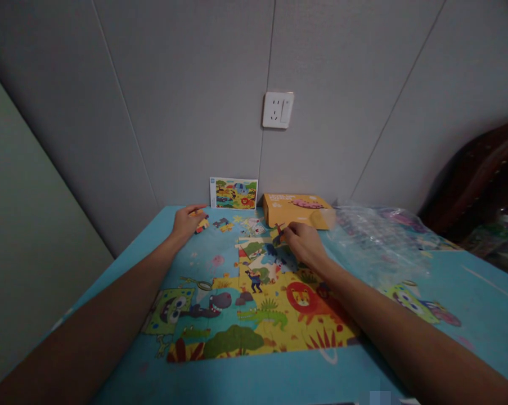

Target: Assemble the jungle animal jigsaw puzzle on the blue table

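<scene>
Just beyond the upper edge of the partly joined, colourful animal jigsaw puzzle (270,315), the person's right hand (303,242) pinches a small yellow-green puzzle piece with dark red marks (278,233) between thumb and forefinger, its other fingers curled in. Well apart to the left, the left hand (188,222) is bent over a small orange, yellow and white puzzle piece (202,226), one finger reaching out past the others; whether its fingertips grip the piece or only touch it, one cannot tell. The puzzle lies flat on a light blue cartoon-print tablecloth (127,292), reaching from beside the right fingertips back toward the person, and shows a red-maned lion, green crocodiles and a grey hippo; its upper left area is unfilled. Between the two hands, a grey and yellow loose piece (224,224) lies near the left fingers, and pale patterned loose pieces (254,226) lie nearer the right ones. Beyond them, a white-bordered picture card (235,194) stands upright against the grey panelled wall (203,101). An orange cardboard box with a pink picture (298,208) sits just past the right fingers, and crumpled clear plastic wrapping (376,236) spreads to the right of that hand. High above the right fingers, a white wall socket (278,110) is set in the wall.
</scene>
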`<action>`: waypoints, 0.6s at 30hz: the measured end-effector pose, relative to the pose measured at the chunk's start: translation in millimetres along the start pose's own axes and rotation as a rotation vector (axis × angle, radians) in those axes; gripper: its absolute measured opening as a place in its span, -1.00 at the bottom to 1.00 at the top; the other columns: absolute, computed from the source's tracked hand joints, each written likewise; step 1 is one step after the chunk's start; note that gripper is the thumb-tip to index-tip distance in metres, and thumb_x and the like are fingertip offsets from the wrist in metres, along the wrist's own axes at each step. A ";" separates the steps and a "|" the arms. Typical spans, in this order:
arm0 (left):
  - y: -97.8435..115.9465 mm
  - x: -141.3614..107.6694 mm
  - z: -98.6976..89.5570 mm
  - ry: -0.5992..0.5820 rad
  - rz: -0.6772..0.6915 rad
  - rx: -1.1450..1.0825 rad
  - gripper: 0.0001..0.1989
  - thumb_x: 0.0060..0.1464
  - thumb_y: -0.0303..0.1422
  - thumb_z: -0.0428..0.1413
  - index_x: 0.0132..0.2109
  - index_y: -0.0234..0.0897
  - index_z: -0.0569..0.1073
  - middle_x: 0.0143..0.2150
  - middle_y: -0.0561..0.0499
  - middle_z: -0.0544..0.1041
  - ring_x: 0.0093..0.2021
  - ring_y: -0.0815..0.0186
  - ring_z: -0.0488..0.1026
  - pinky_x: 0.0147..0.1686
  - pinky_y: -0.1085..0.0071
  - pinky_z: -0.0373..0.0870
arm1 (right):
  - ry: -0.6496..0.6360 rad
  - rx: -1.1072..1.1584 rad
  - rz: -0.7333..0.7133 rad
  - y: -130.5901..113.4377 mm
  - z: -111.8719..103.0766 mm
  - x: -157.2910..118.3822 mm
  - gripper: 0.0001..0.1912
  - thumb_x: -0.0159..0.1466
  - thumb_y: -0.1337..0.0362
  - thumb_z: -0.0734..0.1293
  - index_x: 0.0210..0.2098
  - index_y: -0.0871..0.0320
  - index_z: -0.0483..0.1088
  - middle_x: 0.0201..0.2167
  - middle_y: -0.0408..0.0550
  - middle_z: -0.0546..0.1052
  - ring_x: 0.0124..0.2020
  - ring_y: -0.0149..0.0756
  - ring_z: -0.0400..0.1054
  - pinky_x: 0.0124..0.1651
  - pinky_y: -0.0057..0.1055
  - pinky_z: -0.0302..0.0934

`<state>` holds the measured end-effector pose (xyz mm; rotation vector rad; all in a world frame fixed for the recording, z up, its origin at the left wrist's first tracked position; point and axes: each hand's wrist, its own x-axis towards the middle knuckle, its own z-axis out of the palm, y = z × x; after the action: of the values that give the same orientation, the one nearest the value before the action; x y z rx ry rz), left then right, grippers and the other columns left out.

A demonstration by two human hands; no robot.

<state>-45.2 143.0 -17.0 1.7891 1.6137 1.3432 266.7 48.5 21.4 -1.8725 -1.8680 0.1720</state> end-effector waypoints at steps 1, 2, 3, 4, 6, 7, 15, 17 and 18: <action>-1.9 1.5 -2.3 0.025 -0.030 0.014 -0.49 -0.06 -0.23 0.12 0.02 -0.45 0.49 -0.28 -0.15 0.59 -0.38 0.23 0.53 -0.36 0.35 0.46 | 0.000 -0.003 0.000 0.0 -0.3 -0.1 -0.62 0.29 0.20 0.09 -0.41 0.18 0.48 -0.39 0.08 0.54 -0.39 -0.23 0.36 -0.40 -0.40 0.01; -3.7 2.8 -4.2 0.042 -0.057 0.035 -0.51 -0.07 -0.27 0.11 0.00 -0.47 0.51 -0.32 -0.16 0.60 -0.41 0.22 0.52 -0.40 0.35 0.46 | -0.001 -0.006 0.000 0.0 -0.4 -0.2 -0.62 0.29 0.20 0.09 -0.41 0.18 0.48 -0.40 0.08 0.54 -0.39 -0.23 0.36 -0.40 -0.40 0.01; -5.2 3.7 -5.6 0.051 -0.079 0.065 -0.54 -0.07 -0.30 0.10 -0.03 -0.47 0.53 -0.35 -0.16 0.60 -0.43 0.22 0.52 -0.43 0.36 0.45 | -0.002 -0.008 0.001 0.1 -0.3 -0.1 -0.62 0.29 0.20 0.09 -0.41 0.19 0.49 -0.40 0.09 0.54 -0.39 -0.23 0.36 -0.40 -0.40 0.01; -6.4 4.2 -6.5 0.056 -0.092 0.101 -0.57 -0.07 -0.32 0.09 -0.06 -0.45 0.55 -0.37 -0.16 0.60 -0.43 0.21 0.52 -0.42 0.36 0.45 | -0.003 -0.009 0.002 0.4 0.1 0.2 -0.62 0.29 0.20 0.09 -0.41 0.19 0.49 -0.40 0.09 0.55 -0.39 -0.22 0.36 -0.40 -0.40 0.01; -7.2 4.2 -7.0 0.060 -0.089 0.186 -0.61 -0.04 -0.33 0.09 -0.07 -0.40 0.57 -0.33 -0.14 0.61 -0.36 0.19 0.54 -0.32 0.34 0.46 | -0.003 -0.006 0.004 1.0 1.1 1.0 -0.62 0.28 0.21 0.10 -0.41 0.20 0.49 -0.40 0.10 0.55 -0.39 -0.22 0.36 -0.40 -0.40 0.00; -6.9 3.8 -6.9 0.060 -0.075 0.232 -0.62 -0.03 -0.34 0.08 -0.07 -0.37 0.57 -0.29 -0.13 0.62 -0.31 0.18 0.54 -0.25 0.32 0.45 | -0.003 -0.005 0.005 1.2 1.8 1.4 -0.63 0.28 0.22 0.10 -0.41 0.20 0.49 -0.41 0.09 0.55 -0.40 -0.23 0.36 -0.41 -0.40 -0.01; 7.2 -7.0 6.2 -0.061 0.199 0.527 -0.56 0.11 -0.26 0.05 0.13 -0.21 0.44 0.19 -0.08 0.39 0.23 0.05 0.21 0.23 0.11 0.09 | 0.006 0.042 -0.040 -2.9 8.0 -1.3 -0.65 0.26 0.26 0.13 -0.46 0.21 0.49 -0.46 0.05 0.54 -0.46 -0.29 0.31 -0.44 -0.42 -0.05; 13.3 -13.3 15.3 -0.227 0.313 0.575 -0.55 0.14 -0.18 0.05 0.16 -0.12 0.40 0.21 -0.01 0.38 0.24 0.07 0.19 0.22 0.05 0.06 | -0.006 0.052 -0.065 -5.1 9.6 -3.7 -0.65 0.26 0.27 0.13 -0.47 0.21 0.49 -0.47 0.03 0.55 -0.47 -0.30 0.32 -0.44 -0.43 -0.04; 16.3 -16.3 20.0 -0.332 0.374 0.626 -0.57 0.18 -0.17 0.00 0.17 -0.10 0.39 0.22 -0.02 0.37 0.24 0.06 0.19 0.20 0.00 0.05 | -0.021 0.060 -0.083 -6.2 10.1 -5.0 -0.66 0.26 0.27 0.14 -0.48 0.20 0.49 -0.48 0.01 0.55 -0.47 -0.31 0.32 -0.44 -0.44 -0.03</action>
<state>-17.7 129.9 -19.9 2.6164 1.6720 0.6243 256.5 45.7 13.9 -1.7570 -1.9290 0.2177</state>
